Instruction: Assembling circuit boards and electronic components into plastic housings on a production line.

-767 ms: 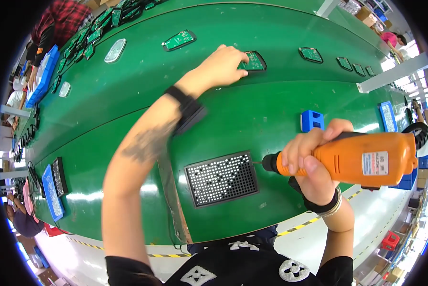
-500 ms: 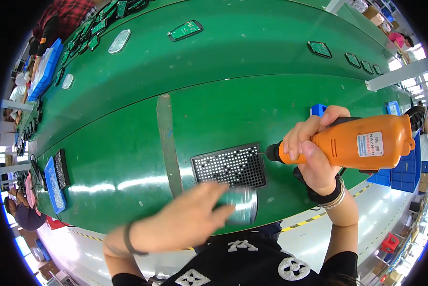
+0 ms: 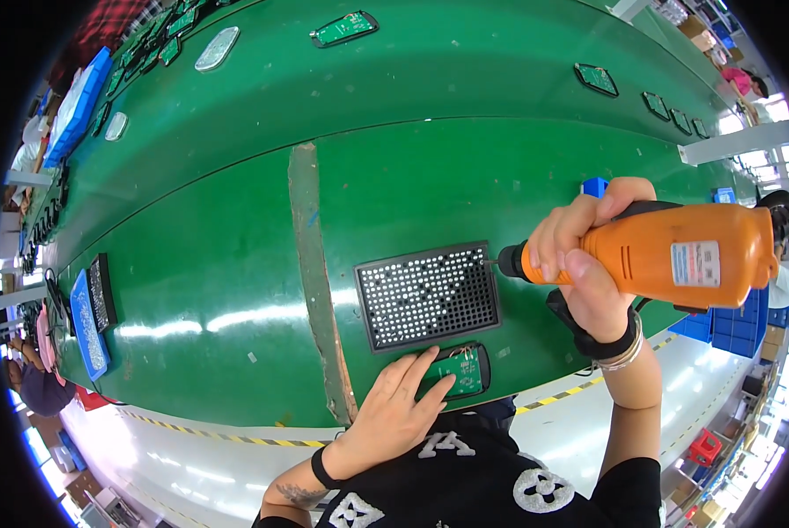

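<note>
R hand (image 3: 579, 264) clamped on orange electric screwdriver (image 3: 676, 255), bit at black screw tray (image 3: 428, 296) edge; L hand (image 3: 394, 409), fingers flat, pins green circuit board (image 3: 459, 371) at near surface (image 3: 219, 290) edge—loose hold = board could slide off.

Blue bins (image 3: 736, 324) (stacked at right) flank the green conveyor (image 3: 236, 229).

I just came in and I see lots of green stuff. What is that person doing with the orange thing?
A person stands at a long green conveyor belt. Their right hand grips an orange electric screwdriver, its tip at the edge of a black perforated screw tray. Their left hand rests flat on a small green circuit board in a black frame at the belt's near edge. More such boards lie farther along the belt.
</note>
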A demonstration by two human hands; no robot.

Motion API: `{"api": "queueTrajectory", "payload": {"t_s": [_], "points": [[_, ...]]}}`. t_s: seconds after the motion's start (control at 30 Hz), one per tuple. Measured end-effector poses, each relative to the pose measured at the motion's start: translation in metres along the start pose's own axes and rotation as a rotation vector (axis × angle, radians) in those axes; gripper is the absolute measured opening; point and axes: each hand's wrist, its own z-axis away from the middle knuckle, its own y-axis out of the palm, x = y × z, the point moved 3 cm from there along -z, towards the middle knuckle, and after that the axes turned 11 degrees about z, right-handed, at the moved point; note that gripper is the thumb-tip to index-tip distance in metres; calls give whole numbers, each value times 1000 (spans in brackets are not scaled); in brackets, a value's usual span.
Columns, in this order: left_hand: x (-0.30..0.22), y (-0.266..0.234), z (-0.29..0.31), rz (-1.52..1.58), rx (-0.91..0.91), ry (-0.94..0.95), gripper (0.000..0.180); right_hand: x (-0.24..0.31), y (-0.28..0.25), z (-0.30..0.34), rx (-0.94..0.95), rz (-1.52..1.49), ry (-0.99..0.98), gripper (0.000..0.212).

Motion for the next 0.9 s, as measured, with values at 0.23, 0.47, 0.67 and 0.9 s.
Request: {"api": "queueTrajectory", "payload": {"t_s": [0.23, 0.47, 0.67, 0.9], "points": [[5, 12, -4, 37, -186, 13, 33, 11, 0, 8, 41, 196, -98, 36], [7, 14, -4, 63, -237, 26, 33, 77, 13, 66, 210, -53, -229, 41], [7, 15, -2, 72, -255, 41, 34, 80, 31, 105, 111, -141, -99, 35], [7, 15, -1, 82, -264, 32, 34, 71, 29, 106, 185, 0, -141, 40]]}}
